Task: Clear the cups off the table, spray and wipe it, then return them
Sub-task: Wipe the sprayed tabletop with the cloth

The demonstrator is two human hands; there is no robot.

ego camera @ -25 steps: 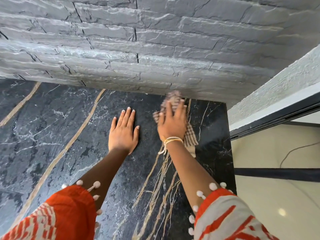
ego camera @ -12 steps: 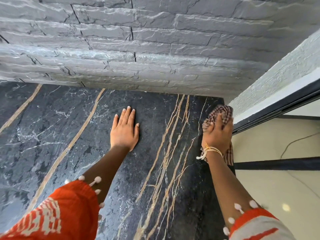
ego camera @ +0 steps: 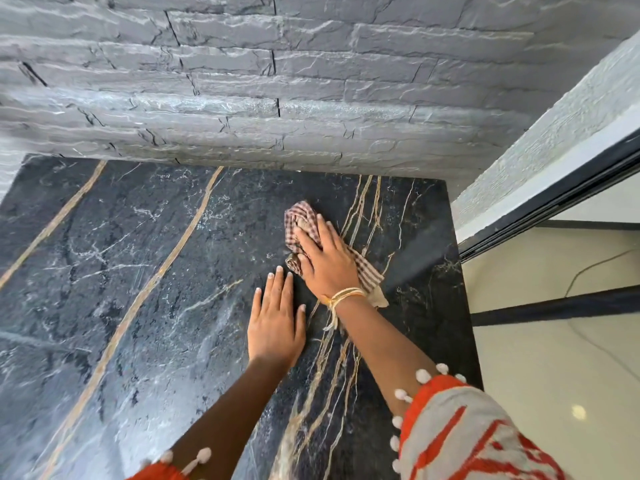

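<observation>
The table (ego camera: 114, 278) is black marble with gold and white veins. A brown-and-white checked cloth (ego camera: 298, 216) lies bunched on it toward the back right. My right hand (ego camera: 327, 259) presses flat on the cloth, fingers straight and pointing to the back left. My left hand (ego camera: 275, 322) rests flat on the marble just in front of the cloth, fingers straight, its fingertips close to the right hand. No cups or spray bottle are in view.
A grey stone-brick wall (ego camera: 277, 91) runs along the table's back edge. The table's right edge (ego camera: 462, 306) drops to a pale glossy floor (ego camera: 561, 358). A white textured wall with a dark door frame (ego camera: 554, 188) stands at the right.
My right hand slid the cloth from the back centre to the table's right edge, then back left toward my left hand. The left hand stayed flat on the marble.
</observation>
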